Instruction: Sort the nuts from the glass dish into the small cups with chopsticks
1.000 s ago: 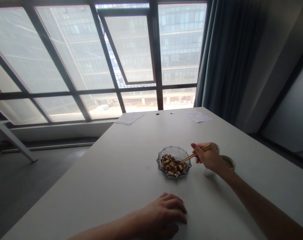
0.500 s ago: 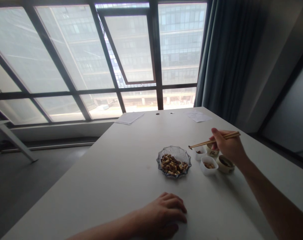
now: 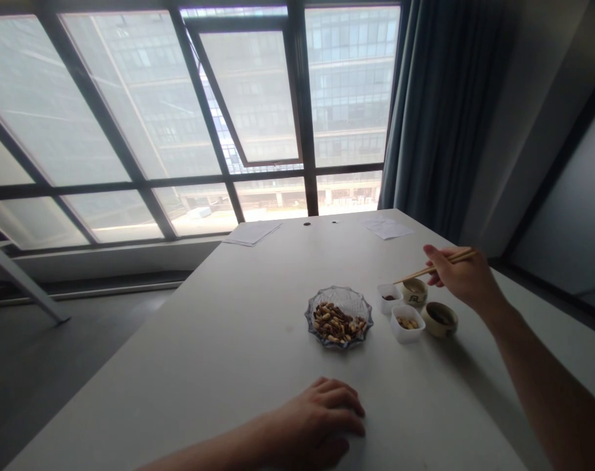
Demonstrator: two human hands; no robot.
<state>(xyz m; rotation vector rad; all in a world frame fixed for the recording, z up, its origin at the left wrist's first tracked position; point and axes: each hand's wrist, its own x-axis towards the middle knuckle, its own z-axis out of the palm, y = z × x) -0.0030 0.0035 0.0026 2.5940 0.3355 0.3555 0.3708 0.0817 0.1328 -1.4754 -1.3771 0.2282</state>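
Note:
My right hand (image 3: 461,278) grips a pair of wooden chopsticks (image 3: 432,267), their tips hanging over a small round cup (image 3: 415,291). Whether anything sits between the tips is too small to tell. A glass dish (image 3: 339,318) of mixed nuts and seeds stands in the middle of the white table (image 3: 218,353). Right of it are two small white square cups (image 3: 408,324) and a second round cup (image 3: 439,319). My left hand (image 3: 321,422) rests palm down on the table near me, fingers loosely curled, holding nothing.
Sheets of paper (image 3: 252,231) lie at the table's far edge, with another sheet (image 3: 388,227) to the right. Large windows stand behind the table, a dark curtain (image 3: 439,118) hangs at the right, and a white table leg (image 3: 22,281) shows at the left.
My right hand lifted the chopsticks out of the glass dish and carried them right, to above the small cups. The left hand stayed put.

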